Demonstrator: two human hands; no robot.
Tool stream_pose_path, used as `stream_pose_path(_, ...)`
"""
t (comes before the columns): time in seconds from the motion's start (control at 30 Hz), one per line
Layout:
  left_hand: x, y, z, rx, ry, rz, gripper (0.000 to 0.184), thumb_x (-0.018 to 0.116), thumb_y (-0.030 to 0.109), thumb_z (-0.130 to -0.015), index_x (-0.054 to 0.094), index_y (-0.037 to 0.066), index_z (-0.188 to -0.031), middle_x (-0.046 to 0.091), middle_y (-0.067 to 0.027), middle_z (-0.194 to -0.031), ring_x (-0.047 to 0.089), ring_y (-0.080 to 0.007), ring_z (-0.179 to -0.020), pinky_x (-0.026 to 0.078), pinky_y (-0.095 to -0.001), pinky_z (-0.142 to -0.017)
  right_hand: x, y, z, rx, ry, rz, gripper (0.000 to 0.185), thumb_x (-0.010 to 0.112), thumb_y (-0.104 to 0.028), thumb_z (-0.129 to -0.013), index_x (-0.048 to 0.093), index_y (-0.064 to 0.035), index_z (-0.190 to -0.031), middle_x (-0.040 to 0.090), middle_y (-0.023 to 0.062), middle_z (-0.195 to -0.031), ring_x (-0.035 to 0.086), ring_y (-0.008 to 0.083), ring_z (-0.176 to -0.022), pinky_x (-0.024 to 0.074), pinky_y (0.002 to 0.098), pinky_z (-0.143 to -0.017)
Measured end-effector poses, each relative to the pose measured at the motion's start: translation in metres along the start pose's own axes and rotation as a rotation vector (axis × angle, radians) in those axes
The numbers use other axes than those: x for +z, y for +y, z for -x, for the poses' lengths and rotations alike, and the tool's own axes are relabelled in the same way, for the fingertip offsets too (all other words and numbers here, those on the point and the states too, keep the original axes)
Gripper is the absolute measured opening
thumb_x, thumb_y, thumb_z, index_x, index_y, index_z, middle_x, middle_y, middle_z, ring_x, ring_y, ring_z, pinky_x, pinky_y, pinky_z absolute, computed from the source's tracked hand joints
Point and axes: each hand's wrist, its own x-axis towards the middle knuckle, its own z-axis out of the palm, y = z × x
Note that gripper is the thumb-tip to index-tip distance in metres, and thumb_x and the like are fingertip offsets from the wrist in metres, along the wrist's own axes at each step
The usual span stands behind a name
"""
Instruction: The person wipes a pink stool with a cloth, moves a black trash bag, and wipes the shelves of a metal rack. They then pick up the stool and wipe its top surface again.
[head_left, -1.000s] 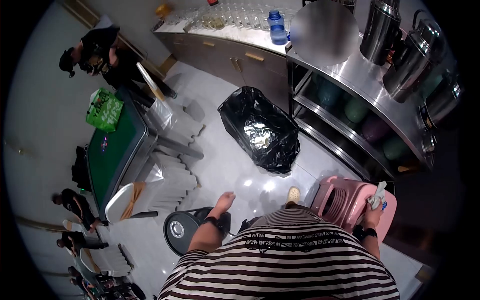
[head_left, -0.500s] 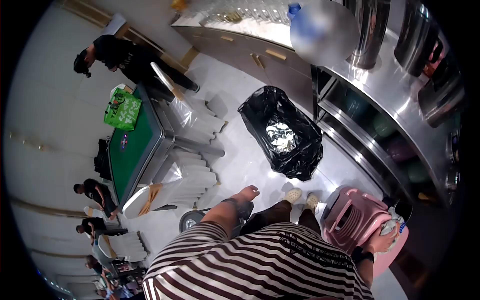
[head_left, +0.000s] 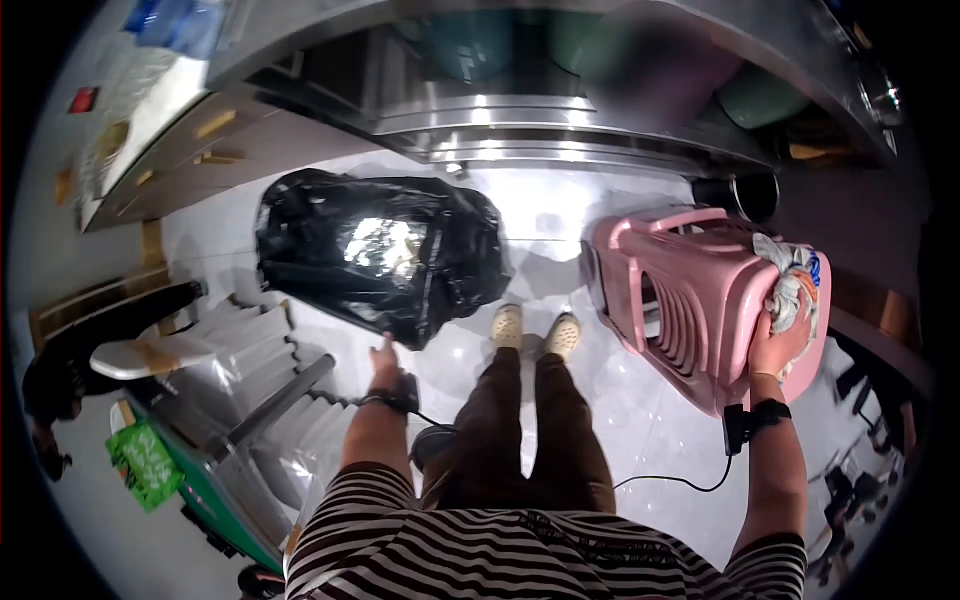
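Note:
My right hand (head_left: 776, 345) is closed on a crumpled pale cloth (head_left: 789, 300) with blue and orange patches, pressed against a pink plastic chair (head_left: 685, 290) with slots. My left hand (head_left: 383, 362) hangs at the near edge of a black garbage bag (head_left: 290, 225), a finger stretched toward it; whether they touch I cannot tell. The bag lines a wide container, and crumpled, shiny whitish waste (head_left: 385, 245) lies inside. Both wrists wear dark bands with cables.
A steel counter with shelves (head_left: 500, 120) runs along the far side, pots beneath it. A drawer cabinet (head_left: 190, 150) stands at left. Nearer are white-covered chairs (head_left: 220, 345), a green-topped table (head_left: 215, 520), a green bag (head_left: 146, 463) and a person in black (head_left: 75, 350).
My view has turned to the right, so the counter now lies straight ahead. My left hand has come to the bag's edge. My right hand stays on the cloth at the pink chair.

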Motion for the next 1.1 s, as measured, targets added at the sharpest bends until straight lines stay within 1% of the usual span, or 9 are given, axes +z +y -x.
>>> stream_pose_path(0.27,0.042,0.053,0.039,-0.137,-0.304,0.19,0.037,0.059,0.038,-0.087,0.061,0.007,-0.105,0.064,-0.006,-0.094,0.062,-0.0209,-0.082,0.05,-0.041,-0.07,0.002,0.0,-0.002,-0.03,0.017,-0.055,0.061,0.062,-0.02,-0.071,0.046,-0.0052,-0.128,0.051,0.0257,-0.119,0.045,0.0452,-0.11,0.0338,0.0489,-0.097)
stream_pose_path(0.4,0.073,-0.012,-0.033,0.327,-0.184,-0.3,0.042,0.058,0.04,-0.085,0.065,0.0,-0.094,0.067,-0.0157,-0.088,0.064,-0.0317,-0.084,0.049,-0.0397,-0.072,-0.001,-0.002,-0.003,-0.022,-0.009,-0.09,0.061,0.063,-0.021,-0.072,0.045,-0.0042,-0.128,0.051,0.0254,-0.119,0.044,0.0452,-0.111,0.0333,0.0495,-0.097)
stream_pose_path(0.43,0.081,-0.032,-0.036,0.802,0.002,-0.544,0.043,0.056,0.043,-0.085,0.064,0.001,-0.086,0.064,-0.0141,-0.072,0.063,-0.0216,-0.059,0.047,-0.0374,-0.046,-0.001,-0.001,-0.001,-0.018,-0.013,-0.099,0.061,0.063,-0.021,-0.072,0.045,-0.0043,-0.128,0.051,0.0254,-0.118,0.044,0.0452,-0.111,0.0332,0.0496,-0.097)
stream_pose_path(0.47,0.074,-0.002,0.038,0.478,-0.151,-0.434,0.037,0.061,0.034,-0.085,0.064,0.001,-0.099,0.067,-0.0159,-0.083,0.064,-0.032,-0.075,0.047,-0.0409,-0.065,-0.001,0.0,-0.001,-0.016,-0.01,-0.107,0.061,0.063,-0.021,-0.072,0.046,-0.0043,-0.128,0.051,0.0254,-0.118,0.044,0.0452,-0.111,0.0332,0.0497,-0.097)
stream_pose_path(0.53,0.092,-0.005,0.091,0.265,-0.356,-0.105,0.033,0.062,0.034,-0.086,0.064,0.004,-0.098,0.063,-0.0096,-0.072,0.055,-0.0169,-0.049,0.044,-0.0352,-0.048,-0.001,0.001,-0.001,-0.011,-0.002,-0.103,0.06,0.064,-0.021,-0.072,0.046,-0.0048,-0.128,0.052,0.0253,-0.117,0.044,0.0451,-0.11,0.0332,0.0498,-0.097)
stream_pose_path(0.63,0.144,-0.02,0.128,0.528,-0.505,-0.656,0.042,0.056,0.038,-0.086,0.064,-0.002,-0.095,0.066,-0.0229,-0.078,0.062,-0.0417,-0.082,0.047,-0.0492,-0.07,-0.002,-0.001,-0.002,0.016,-0.003,-0.088,0.059,0.065,-0.022,-0.073,0.047,-0.0064,-0.127,0.052,0.0251,-0.116,0.045,0.0447,-0.109,0.0336,0.0497,-0.096)
stream_pose_path(0.77,0.213,-0.06,0.187,1.506,-0.445,-1.143,0.032,0.051,0.035,-0.086,0.065,0.007,-0.093,0.063,-0.0166,-0.076,0.062,-0.0318,-0.073,0.046,-0.0452,-0.068,-0.003,-0.003,-0.001,0.003,0.032,-0.073,0.06,0.066,-0.02,-0.071,0.048,-0.0076,-0.127,0.052,0.0245,-0.114,0.046,0.0442,-0.107,0.0333,0.0492,-0.096)
stream_pose_path(0.97,0.194,-0.053,0.244,0.369,-1.382,-0.516,0.048,0.043,0.051,-0.091,0.061,0.008,-0.102,0.064,-0.009,-0.087,0.059,-0.0247,-0.077,0.045,-0.042,-0.068,-0.006,-0.007,-0.003,0.047,-0.001,-0.096,0.064,0.065,-0.02,-0.067,0.046,-0.0097,-0.127,0.052,0.0234,-0.112,0.045,0.0437,-0.107,0.0326,0.0499,-0.095)
stream_pose_path(1.1,0.169,-0.037,0.258,-0.124,-1.239,-0.465,0.049,0.042,0.05,-0.093,0.059,0.006,-0.107,0.063,-0.0054,-0.089,0.059,-0.0189,-0.08,0.046,-0.0398,-0.067,-0.006,-0.005,-0.004,0.071,-0.021,-0.098,0.064,0.064,-0.023,-0.067,0.047,-0.0101,-0.127,0.052,0.0229,-0.111,0.044,0.0435,-0.107,0.0323,0.0501,-0.095)
